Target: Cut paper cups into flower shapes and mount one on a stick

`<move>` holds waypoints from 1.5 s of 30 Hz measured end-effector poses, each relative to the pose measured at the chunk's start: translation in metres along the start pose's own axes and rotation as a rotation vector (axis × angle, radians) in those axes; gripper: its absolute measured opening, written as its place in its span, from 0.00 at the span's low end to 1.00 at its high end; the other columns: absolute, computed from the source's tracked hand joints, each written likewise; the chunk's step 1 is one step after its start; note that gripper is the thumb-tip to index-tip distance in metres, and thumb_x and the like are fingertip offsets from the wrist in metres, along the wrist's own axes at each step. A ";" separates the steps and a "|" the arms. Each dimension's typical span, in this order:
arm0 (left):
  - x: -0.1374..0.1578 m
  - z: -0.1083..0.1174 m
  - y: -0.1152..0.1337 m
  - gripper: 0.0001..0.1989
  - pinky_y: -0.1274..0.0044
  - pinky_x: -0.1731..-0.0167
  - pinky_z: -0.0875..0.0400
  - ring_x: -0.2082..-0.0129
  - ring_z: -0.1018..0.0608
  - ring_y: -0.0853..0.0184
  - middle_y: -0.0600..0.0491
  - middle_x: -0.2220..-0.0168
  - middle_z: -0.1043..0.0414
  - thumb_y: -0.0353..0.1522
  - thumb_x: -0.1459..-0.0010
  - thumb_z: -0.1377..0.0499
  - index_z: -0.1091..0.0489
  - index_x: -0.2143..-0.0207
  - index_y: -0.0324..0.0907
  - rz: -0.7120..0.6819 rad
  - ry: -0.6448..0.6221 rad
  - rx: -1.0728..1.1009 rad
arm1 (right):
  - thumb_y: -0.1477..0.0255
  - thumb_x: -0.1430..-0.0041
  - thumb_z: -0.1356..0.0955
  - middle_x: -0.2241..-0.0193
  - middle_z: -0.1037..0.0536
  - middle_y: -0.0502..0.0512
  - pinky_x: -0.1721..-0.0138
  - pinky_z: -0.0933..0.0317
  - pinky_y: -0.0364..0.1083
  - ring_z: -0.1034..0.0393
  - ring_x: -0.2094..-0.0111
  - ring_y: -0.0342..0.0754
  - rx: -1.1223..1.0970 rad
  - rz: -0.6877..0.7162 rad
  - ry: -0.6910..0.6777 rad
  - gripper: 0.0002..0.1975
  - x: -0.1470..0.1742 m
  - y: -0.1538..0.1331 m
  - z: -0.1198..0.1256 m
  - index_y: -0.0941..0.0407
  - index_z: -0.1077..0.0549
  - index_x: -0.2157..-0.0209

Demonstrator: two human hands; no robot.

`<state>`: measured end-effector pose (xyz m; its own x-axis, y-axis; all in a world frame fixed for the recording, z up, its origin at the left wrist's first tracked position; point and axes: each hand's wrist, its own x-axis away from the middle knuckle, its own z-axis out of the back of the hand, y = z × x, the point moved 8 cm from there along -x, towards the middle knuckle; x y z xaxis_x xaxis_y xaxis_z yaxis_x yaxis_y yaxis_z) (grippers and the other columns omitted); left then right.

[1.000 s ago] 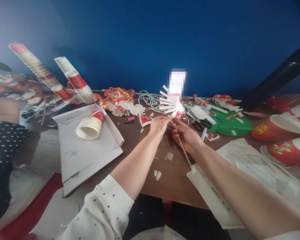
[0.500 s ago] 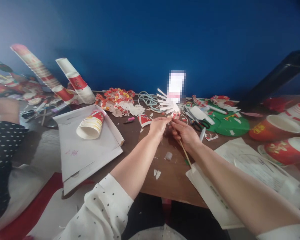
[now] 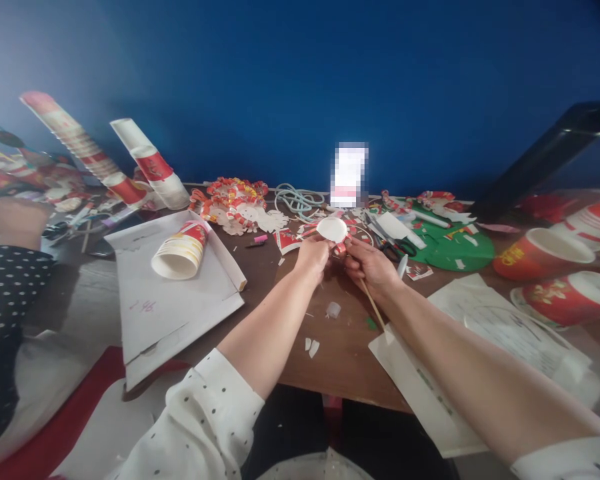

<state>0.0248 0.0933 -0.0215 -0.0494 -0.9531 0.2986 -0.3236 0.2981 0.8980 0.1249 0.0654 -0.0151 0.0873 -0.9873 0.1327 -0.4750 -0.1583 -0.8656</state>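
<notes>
Near the middle of the table I hold a paper cup (image 3: pixel 331 231) cut into strips, its round white base facing me. Red printed strips fan out around that base. My left hand (image 3: pixel 314 257) pinches the cup at its lower left edge. On the other side, my right hand (image 3: pixel 373 265) is closed close to the red strips at the cup's right. A thin wooden stick (image 3: pixel 373 303) runs out from under the right hand, slanting down to the right. The fingertips partly hide where stick and cup meet.
White cardboard (image 3: pixel 180 300) bears a stack of paper cups (image 3: pixel 183 252) at left. Two tall cup stacks lean behind. Scissors (image 3: pixel 397 248) lie beside a green disc (image 3: pixel 460 250). Red cups (image 3: pixel 543 253) stand right. A lit, blurred-out screen (image 3: pixel 349 175) is behind. A co-worker's arm (image 3: pixel 17 220) rests at far left.
The cut cup has turned over: its white strips fanned upward before, and now its round white base faces me. Both hands stay in nearly the same place.
</notes>
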 end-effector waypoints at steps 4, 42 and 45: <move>0.002 -0.004 0.000 0.02 0.81 0.82 0.47 0.85 0.40 0.75 0.58 0.85 0.42 0.27 0.56 0.38 0.29 0.76 0.39 0.019 -0.045 -0.013 | 0.68 0.57 0.27 0.86 0.37 0.43 0.88 0.60 0.36 0.50 0.86 0.34 0.176 0.062 0.055 0.13 0.001 -0.002 0.004 0.59 0.26 0.68; -0.004 0.005 -0.003 0.08 0.77 0.72 0.36 0.78 0.29 0.72 0.52 0.76 0.28 0.24 0.58 0.37 0.35 0.79 0.39 0.029 0.101 0.117 | 0.79 0.50 0.30 0.73 0.29 0.50 0.86 0.47 0.29 0.40 0.81 0.32 -0.233 -0.227 -0.029 0.07 0.008 0.016 -0.009 0.58 0.29 0.67; -0.003 0.004 -0.004 0.08 0.78 0.74 0.37 0.79 0.30 0.73 0.53 0.77 0.29 0.26 0.58 0.36 0.34 0.78 0.38 0.053 0.088 0.125 | 0.79 0.50 0.30 0.72 0.29 0.51 0.86 0.46 0.29 0.39 0.80 0.33 -0.192 -0.211 -0.041 0.07 0.007 0.017 -0.008 0.58 0.28 0.67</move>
<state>0.0222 0.0950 -0.0279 0.0116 -0.9261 0.3770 -0.4385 0.3341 0.8343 0.1103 0.0555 -0.0244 0.2351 -0.9316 0.2773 -0.5993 -0.3635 -0.7132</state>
